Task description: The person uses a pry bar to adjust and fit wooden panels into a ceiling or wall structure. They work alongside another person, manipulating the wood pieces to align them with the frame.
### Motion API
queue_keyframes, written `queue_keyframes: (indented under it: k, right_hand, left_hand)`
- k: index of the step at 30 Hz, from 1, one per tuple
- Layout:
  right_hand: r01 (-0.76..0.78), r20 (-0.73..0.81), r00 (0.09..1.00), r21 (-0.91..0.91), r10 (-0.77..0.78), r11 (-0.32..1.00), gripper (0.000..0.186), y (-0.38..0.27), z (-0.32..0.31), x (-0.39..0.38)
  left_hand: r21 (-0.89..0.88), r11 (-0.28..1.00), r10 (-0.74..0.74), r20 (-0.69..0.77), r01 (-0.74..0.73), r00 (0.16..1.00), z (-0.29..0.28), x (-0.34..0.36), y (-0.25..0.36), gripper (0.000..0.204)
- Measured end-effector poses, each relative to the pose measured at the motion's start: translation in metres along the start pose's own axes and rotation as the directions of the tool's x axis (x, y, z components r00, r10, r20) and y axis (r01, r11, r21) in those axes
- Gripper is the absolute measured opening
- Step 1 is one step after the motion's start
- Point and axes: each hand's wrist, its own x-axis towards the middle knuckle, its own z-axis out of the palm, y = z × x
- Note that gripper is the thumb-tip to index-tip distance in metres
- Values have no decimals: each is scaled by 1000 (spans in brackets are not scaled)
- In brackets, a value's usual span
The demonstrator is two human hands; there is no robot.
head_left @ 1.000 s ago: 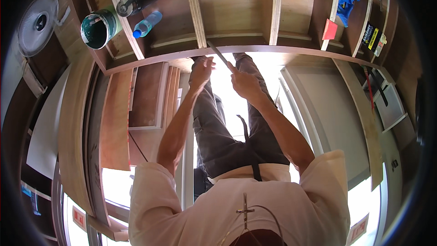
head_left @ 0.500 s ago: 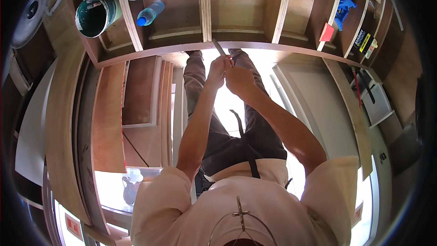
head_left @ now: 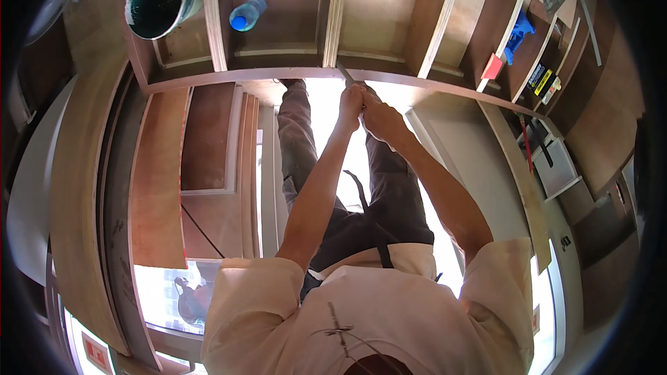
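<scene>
Dark-green-stained bucket [head_left: 191, 1] between 10 and 11 o'clock and blue-capped bottle [head_left: 247, 14] at 11, in neighbouring compartments of the wooden frame [head_left: 278, 76]. Narrow grey tool [head_left: 344, 73] at 12, tip at the frame's near edge, contact unclear; left hand [head_left: 352, 105] just below it, fingers bunched against it, can't tell if pinching, and right hand [head_left: 383, 123] pressed alongside, clenched around its lower end. Red square [head_left: 492, 67] and crumpled blue item [head_left: 517, 36] both near 2.
</scene>
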Motion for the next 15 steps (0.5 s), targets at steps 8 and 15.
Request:
queue_keyframes:
  k: [8,15]
  right_hand:
    - [17,201,979,-192,23,981,30,9,-27,39]
    - [38,65,997,-35,-36,999,32,42,-6,20]
  left_hand:
    - [-174,982,88,85,-73,992,2,47,-11,11]
    - [-179,977,105,-45,-112,993,20,32,-32,17]
